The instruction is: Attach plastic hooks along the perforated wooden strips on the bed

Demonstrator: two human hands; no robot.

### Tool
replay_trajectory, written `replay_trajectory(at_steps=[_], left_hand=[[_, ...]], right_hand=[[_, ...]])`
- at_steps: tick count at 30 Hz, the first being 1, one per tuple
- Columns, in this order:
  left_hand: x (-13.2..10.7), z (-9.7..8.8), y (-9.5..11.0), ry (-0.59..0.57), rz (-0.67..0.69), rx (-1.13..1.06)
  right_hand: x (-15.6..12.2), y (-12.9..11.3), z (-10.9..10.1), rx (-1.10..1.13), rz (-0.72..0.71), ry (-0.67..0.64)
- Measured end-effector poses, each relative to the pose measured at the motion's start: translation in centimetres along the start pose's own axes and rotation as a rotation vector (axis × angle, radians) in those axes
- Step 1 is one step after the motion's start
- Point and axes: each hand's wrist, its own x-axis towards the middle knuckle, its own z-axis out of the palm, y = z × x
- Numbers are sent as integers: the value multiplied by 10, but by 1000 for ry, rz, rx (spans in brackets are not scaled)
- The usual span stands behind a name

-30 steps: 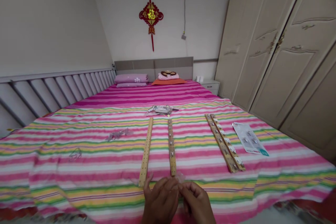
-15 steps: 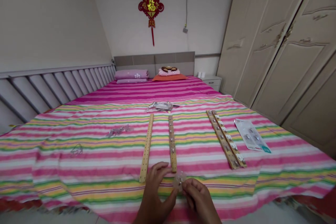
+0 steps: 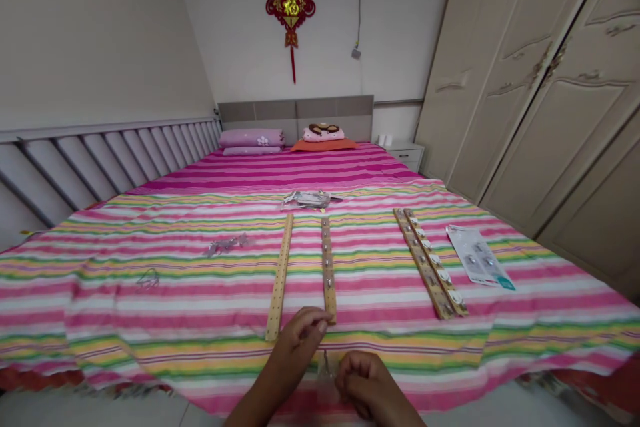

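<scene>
My left hand (image 3: 301, 334) reaches to the near end of a wooden strip fitted with metal hooks (image 3: 327, 268), its fingertips pinched there. Beside that strip on the left lies a bare wooden strip with holes (image 3: 279, 275). My right hand (image 3: 361, 384) is curled shut at the bed's near edge, holding a small clear plastic bag (image 3: 325, 364) whose contents I cannot make out. Both strips lie lengthwise on the striped bedspread (image 3: 150, 320).
Two more wooden strips with white knobs (image 3: 431, 262) lie to the right, next to a white package (image 3: 477, 257). Clear bags (image 3: 227, 243) lie at the left, more packaging (image 3: 310, 199) farther back. Pillows (image 3: 251, 140) sit at the headboard, wardrobes (image 3: 545, 93) along the right.
My left hand has left the small bag and moved forward to the near end of the hooked strip. My right hand has drawn back toward me with the bag.
</scene>
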Motion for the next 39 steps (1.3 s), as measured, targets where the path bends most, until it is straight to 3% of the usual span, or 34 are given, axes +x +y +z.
replay_trajectory(at_steps=[3, 8, 13, 17, 19, 21, 23, 25, 30, 34, 39], left_hand=[[-5, -3, 1, -101, 5, 21], [-12, -3, -1, -168, 10, 122], [-13, 0, -4, -122, 74, 173], [-14, 0, -8, -63, -8, 169], [-14, 0, -12, -25, -121, 84], [-14, 2, -17, 32, -256, -77], [-13, 7, -22, 136, -394, -243], [-13, 14, -27, 259, -518, -358], [-14, 36, -33, 414, -670, -505], [-15, 47, -33, 447, -704, -539], [-16, 53, -35, 448, -716, -548]], right_hand=[[4, -6, -6, -75, -24, -48], [1, -29, -11, -278, -123, -120], [4, -38, -14, -451, -211, -139], [12, -43, -16, -540, -256, -120], [16, -48, -17, -477, -299, -41], [19, -50, -19, -334, -354, 122], [21, -46, -20, -164, -366, 297], [21, -36, -20, -32, -311, 383], [20, -8, -5, 101, -204, 340], [21, -1, 5, 160, -184, 372], [31, 0, 0, 151, -209, 401]])
